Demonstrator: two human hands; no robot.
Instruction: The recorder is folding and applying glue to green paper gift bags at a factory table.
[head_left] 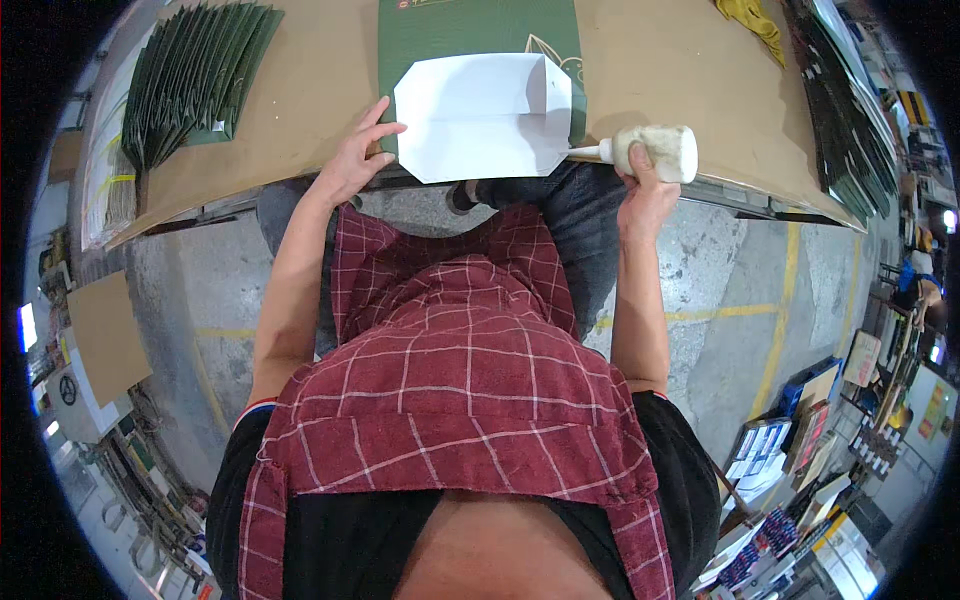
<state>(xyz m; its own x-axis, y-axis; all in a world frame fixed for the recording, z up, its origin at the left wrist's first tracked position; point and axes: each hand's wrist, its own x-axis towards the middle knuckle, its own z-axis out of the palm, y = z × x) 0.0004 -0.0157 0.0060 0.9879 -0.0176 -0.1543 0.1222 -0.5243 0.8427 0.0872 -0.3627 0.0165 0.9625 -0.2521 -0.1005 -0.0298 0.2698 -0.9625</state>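
A white folded card piece [465, 148] with raised flaps lies at the table's near edge, over a green printed sheet [450, 25]. At its left side is my left hand [355, 160], fingers spread, with one fingertip on the white card's edge. My right hand [646, 205] is wrapped round a white squeeze bottle [668, 155], tipped on its side. Its thin nozzle points left, at the lower right corner of the white card; whether the tip touches the card, I cannot tell.
Brown board covers the table [320, 60]. A fanned stack of green folded card pieces [190, 75] stands at the left, and dark green pieces [840, 130] are piled at the right edge. A yellow cloth [752, 25] lies at the far right.
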